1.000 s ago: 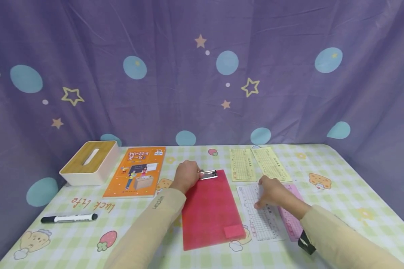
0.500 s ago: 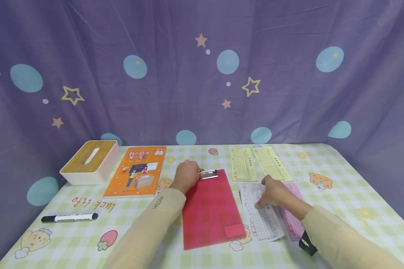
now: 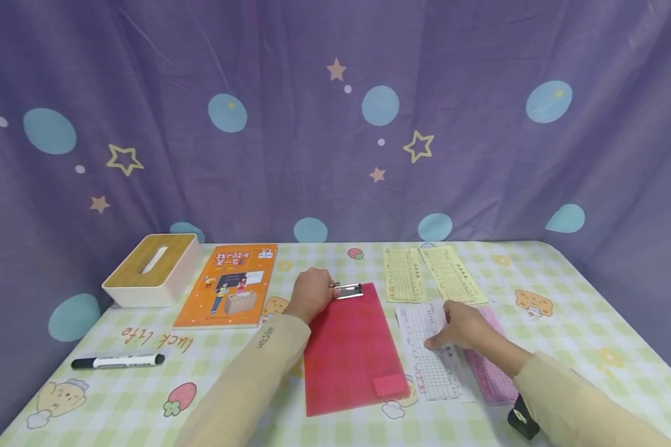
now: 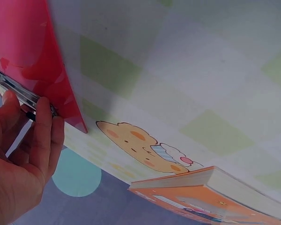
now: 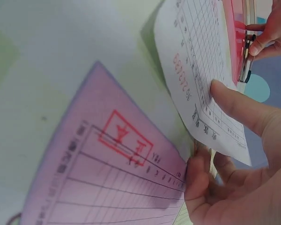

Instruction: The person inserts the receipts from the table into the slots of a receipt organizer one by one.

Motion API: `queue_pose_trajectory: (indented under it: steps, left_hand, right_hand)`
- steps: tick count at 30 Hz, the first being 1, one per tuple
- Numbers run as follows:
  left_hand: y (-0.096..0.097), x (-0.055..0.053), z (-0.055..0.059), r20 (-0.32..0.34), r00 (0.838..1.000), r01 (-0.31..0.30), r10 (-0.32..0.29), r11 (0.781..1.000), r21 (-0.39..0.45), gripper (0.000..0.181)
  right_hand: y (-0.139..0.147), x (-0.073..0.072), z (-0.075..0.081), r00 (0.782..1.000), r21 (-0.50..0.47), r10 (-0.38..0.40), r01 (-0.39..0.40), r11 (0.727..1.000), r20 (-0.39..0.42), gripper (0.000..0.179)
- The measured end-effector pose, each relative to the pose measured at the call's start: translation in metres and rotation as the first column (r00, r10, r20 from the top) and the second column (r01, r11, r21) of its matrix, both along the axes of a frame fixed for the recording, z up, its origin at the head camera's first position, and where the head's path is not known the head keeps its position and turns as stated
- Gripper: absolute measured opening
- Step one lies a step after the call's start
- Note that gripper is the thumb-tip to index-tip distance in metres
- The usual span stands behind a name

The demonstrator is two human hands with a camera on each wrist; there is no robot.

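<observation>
Pinching the white rectangular paper form printed with a black grid [image 3: 433, 372]: a person's right hand [image 3: 466, 328] sets its thumb on top and fingers beneath, the edge near the fingers raised in the right wrist view.

Form's place: on the right half of the table, between a translucent red plastic board [image 3: 349, 351] and a pink printed paper form [image 3: 491, 379].

Left hand at the clip: the person's left hand [image 3: 312, 293] holds a silver metal clip [image 3: 349, 291] between thumb and fingers at the red board's far edge.

Red board: lying flat near the middle, a small red rectangular label [image 3: 389, 385] at its lower right corner.

Pink form: just right of the white one, partly hidden by the right hand and forearm.

Yellow forms: a straight-set pale yellow paper form [image 3: 404, 275] and a slanted pale yellow paper form [image 3: 453, 274] lie side by side beyond.

Table's left: an orange illustrated book [image 3: 226, 285], a white tissue box with a wooden lid [image 3: 134, 267] and a black-and-white marker pen [image 3: 117, 361].

Setting: a green-and-white checked tablecloth [image 3: 565, 335] before a purple curtain with stars and blue ovals [image 3: 291, 174].
</observation>
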State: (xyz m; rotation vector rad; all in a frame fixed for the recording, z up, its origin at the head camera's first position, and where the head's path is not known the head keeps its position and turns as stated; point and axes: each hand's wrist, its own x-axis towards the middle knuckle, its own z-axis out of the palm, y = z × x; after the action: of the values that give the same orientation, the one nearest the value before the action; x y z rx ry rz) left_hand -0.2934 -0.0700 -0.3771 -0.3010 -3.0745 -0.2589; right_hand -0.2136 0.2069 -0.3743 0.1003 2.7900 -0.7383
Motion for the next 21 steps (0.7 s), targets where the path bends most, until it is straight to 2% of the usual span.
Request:
queue_pose_trajectory:
  steps: [2, 6, 8, 11, 17, 21]
  left_hand:
    - [0.001, 0.000, 0.000, 0.000, 1.000, 0.001, -0.001, 1.000, 0.003, 0.017]
    - [0.001, 0.001, 0.000, 0.002, 1.000, -0.001, 0.001, 1.000, 0.006, 0.017]
    - [0.001, 0.001, 0.001, 0.005, 1.000, -0.004, 0.004, 1.000, 0.006, 0.017]
    - [0.002, 0.000, 0.000, 0.006, 1.000, -0.009, 0.009, 1.000, 0.002, 0.017]
    - [0.001, 0.000, -0.001, 0.017, 1.000, -0.020, 0.020, 1.000, 0.012, 0.017]
    - [0.000, 0.000, -0.001, 0.002, 1.000, -0.014, 0.014, 1.000, 0.007, 0.016]
  right_hand:
    - [0.001, 0.002, 0.000, 1.000, -0.003, -0.001, 0.001, 1.000, -0.018, 0.076]
    - [0.006, 0.008, 0.002, 0.999, -0.021, -0.001, 0.000, 1.000, -0.049, 0.051]
    - [0.010, 0.010, 0.003, 0.998, -0.036, 0.018, -0.020, 0.999, -0.063, 0.038]
    - [0.017, 0.011, 0.005, 0.996, -0.081, 0.057, -0.063, 0.995, -0.072, 0.028]
    - [0.032, 0.011, 0.016, 0.981, -0.223, 0.152, -0.176, 0.959, -0.121, 0.041]
    - [0.037, 0.010, 0.028, 0.959, -0.252, 0.215, -0.257, 0.933, -0.183, 0.031]
